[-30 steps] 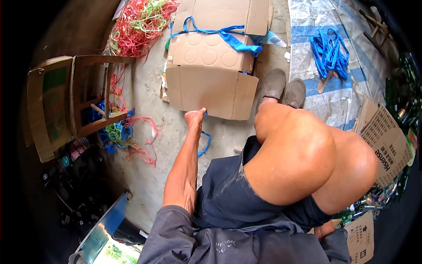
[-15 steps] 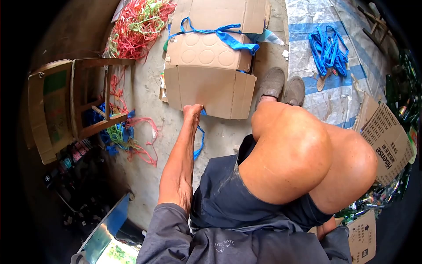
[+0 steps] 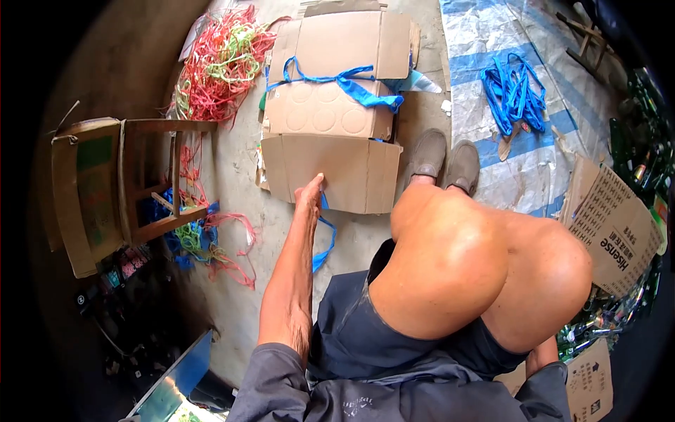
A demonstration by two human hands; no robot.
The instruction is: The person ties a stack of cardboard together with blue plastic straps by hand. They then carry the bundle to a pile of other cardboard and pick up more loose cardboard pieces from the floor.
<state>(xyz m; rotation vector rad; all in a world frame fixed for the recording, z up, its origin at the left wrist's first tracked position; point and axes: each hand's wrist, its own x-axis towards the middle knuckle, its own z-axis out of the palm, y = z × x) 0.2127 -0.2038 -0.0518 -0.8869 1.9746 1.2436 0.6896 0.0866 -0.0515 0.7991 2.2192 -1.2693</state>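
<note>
While, in the head view, the left hand (image 3: 309, 195) is at the near flap (image 3: 355, 172) of the tied cardboard bundle (image 3: 327, 109) on the floor (image 3: 238, 158), I cannot tell if it grips the blue strip (image 3: 320, 261) beside it. The bundle's inside and the right hand are hidden.

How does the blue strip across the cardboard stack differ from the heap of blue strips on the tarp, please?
The blue strip crosses the cardboard stack, whereas the heap of blue strips rests on the striped tarp. The strip runs mostly as a single line; the heap is overlapping loops. Both are bright blue.
</note>
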